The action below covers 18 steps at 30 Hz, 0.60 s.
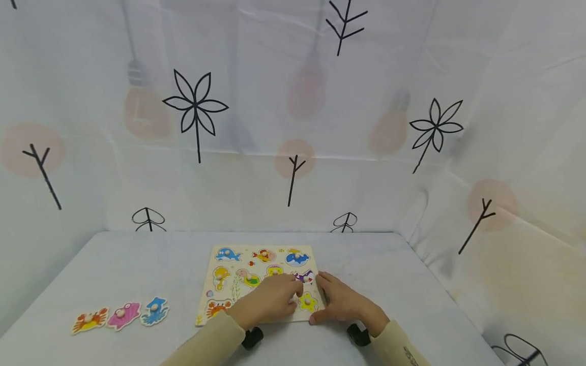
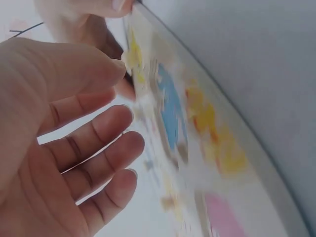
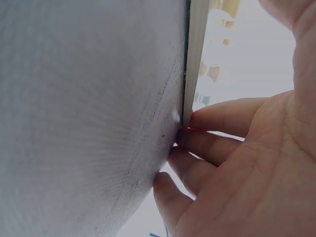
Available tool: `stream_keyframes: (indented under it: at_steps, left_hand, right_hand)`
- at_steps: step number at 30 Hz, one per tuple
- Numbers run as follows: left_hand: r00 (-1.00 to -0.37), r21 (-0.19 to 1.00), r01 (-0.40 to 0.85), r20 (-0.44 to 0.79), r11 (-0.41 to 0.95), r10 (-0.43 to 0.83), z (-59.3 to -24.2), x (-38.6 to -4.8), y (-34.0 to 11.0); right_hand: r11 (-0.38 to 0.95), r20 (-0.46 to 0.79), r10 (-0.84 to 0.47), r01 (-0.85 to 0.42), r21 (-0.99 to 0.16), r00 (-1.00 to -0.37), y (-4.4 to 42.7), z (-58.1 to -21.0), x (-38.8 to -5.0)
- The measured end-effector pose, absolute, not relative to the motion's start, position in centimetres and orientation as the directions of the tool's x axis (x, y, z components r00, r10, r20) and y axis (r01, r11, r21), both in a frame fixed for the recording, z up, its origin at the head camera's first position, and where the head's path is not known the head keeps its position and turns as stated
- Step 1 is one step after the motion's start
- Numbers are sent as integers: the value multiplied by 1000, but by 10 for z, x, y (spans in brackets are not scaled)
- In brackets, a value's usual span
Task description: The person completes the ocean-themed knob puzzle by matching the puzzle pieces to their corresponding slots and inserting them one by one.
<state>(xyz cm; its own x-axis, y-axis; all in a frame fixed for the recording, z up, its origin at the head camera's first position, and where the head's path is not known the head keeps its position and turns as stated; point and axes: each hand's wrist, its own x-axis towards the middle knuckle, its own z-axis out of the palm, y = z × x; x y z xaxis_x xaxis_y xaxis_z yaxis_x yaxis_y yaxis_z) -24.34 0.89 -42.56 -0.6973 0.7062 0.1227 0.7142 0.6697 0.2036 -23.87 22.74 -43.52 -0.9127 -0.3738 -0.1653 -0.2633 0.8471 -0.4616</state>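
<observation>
A pale wooden peg puzzle board (image 1: 261, 247) with sea animals lies on the table. My left hand (image 1: 269, 301) is over its lower middle, hiding part of it. In the left wrist view, the left hand's fingers (image 2: 106, 158) are gently bent with nothing between them, beside a blue shape (image 2: 171, 111) and a pink shape (image 2: 223, 215) on the board. My right hand (image 1: 343, 301) touches the right edge with its fingers, its thumb by the near right corner. The right wrist view shows the index finger (image 3: 222, 116) against the board's side, other fingertips on the table.
Three loose knobbed pieces lie in a row on the left: a red-orange crab (image 1: 90, 320), a pink sea animal (image 1: 123, 316) and a blue squid-like piece (image 1: 155, 311). A printed white cloth (image 1: 256, 193) hangs behind the white table (image 1: 366, 259).
</observation>
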Motion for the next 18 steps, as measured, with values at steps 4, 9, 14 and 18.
stream_keyframes:
  at_steps: [4,9,14,18]
  left_hand:
    - [-713,207,699,140,684,687,-423,-238,-11]
    - [-733,182,680,168,710,659,-426,-234,-39]
    - [-749,175,662,202,729,631,-426,-229,-65]
    - [-764,185,643,229,744,603,-426,-225,-84]
  right_hand:
    - [850,-165,-369,-260,-458,-915,228,-437,-239]
    - [850,-173,-358,-243,-467,-918,228,-438,-238]
    - [856,-181,-349,-234,-460,-920,227,-438,-238]
    - [861,-179,-346,-235,-451,-921,227,-438,-239]
